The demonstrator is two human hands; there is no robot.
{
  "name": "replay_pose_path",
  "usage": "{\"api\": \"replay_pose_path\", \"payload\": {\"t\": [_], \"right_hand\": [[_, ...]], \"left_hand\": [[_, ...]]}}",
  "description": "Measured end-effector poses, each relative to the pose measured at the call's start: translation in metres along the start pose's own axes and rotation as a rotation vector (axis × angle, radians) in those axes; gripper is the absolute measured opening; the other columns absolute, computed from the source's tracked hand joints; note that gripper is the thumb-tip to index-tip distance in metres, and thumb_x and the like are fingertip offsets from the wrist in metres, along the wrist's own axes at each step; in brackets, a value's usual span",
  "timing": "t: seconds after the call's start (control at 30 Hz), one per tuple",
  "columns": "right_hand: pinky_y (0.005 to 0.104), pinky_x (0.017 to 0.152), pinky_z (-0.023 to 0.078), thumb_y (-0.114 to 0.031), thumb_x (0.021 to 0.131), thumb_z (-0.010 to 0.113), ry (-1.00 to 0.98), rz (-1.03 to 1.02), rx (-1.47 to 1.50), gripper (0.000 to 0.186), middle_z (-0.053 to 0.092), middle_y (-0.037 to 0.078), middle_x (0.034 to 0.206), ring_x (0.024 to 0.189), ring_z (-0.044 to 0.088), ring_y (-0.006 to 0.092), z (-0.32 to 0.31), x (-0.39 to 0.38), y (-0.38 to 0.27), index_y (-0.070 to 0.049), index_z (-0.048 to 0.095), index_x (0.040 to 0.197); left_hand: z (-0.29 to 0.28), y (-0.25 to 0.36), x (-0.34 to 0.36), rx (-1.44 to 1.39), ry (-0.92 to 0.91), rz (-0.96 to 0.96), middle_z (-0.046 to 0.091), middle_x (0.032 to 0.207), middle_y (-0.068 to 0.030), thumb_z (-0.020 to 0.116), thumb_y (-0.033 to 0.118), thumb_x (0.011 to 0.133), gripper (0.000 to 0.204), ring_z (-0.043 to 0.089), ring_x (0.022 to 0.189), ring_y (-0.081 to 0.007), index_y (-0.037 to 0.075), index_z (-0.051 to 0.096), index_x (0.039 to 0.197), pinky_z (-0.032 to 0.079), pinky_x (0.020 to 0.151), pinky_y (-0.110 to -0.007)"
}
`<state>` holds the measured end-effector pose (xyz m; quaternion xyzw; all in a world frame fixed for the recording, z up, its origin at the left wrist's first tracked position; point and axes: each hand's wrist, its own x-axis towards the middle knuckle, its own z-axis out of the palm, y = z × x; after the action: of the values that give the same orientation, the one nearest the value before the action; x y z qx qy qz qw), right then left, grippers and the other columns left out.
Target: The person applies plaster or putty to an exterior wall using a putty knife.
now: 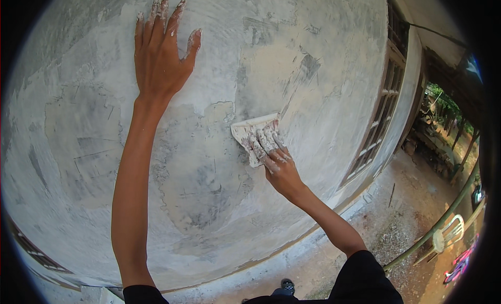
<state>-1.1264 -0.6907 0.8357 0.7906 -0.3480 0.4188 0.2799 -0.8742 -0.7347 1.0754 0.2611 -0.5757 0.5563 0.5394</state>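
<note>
Before me rises a grey wall [203, 147] coated unevenly with white and beige filler, with darker bare patches and scrape marks. My right hand [279, 160] grips a white putty scraper [255, 125], its wide straight edge against the wall and its body smeared with filler. White paste covers the fingers of that hand. Higher up on the left, my left hand [163, 58] lies flat on the wall with its fingers spread, paste on the fingertips. Nothing shows in it.
A barred window [383, 110] is set in the wall at the right. A pale chair [448, 235] stands on the ground beyond a slanting pole [443, 218]. Below runs a concrete strip along the wall's foot, with my shoe [287, 284] on it. Another barred opening [36, 246] shows at lower left.
</note>
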Motion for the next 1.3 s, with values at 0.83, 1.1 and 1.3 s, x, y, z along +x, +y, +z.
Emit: {"api": "replay_pose_path", "payload": {"t": [0.83,1.1,1.3], "right_hand": [[0.043,0.092,0.045,0.001,0.071,0.059,-0.305,-0.024,0.062,0.035,0.065,0.015,0.1,0.098,0.06,0.0315,-0.038,-0.023,-0.014,-0.006,0.064,0.105],[0.0403,0.078,0.051,-0.001,0.08,0.057,0.004,0.01,-0.052,0.03,0.066,0.016,0.105,0.09,0.064,0.0341,-0.085,0.15,0.062,-0.005,0.064,0.109],[0.039,0.072,0.052,-0.006,0.081,0.062,0.468,-0.034,-0.107,0.021,0.067,0.015,0.1,0.084,0.064,0.0344,-0.155,0.19,0.061,-0.005,0.067,0.101]], "left_hand": [[0.001,0.002,0.001,0.085,-0.052,-0.004,0.045,0.138,-0.0174,0.057,0.033,0.088,0.051,0.04,0.129,-0.0287,0.005,0.051,0.13,0.022,0.112,-0.046],[0.0,0.005,0.0,0.075,-0.014,-0.017,0.044,0.138,-0.0184,0.058,0.033,0.087,0.05,0.041,0.129,-0.0291,0.003,0.054,0.127,0.023,0.111,-0.046],[0.0,0.003,0.0,0.061,-0.002,-0.019,0.045,0.137,-0.0187,0.059,0.032,0.086,0.05,0.041,0.128,-0.0298,0.002,0.054,0.126,0.024,0.111,-0.046]]}}
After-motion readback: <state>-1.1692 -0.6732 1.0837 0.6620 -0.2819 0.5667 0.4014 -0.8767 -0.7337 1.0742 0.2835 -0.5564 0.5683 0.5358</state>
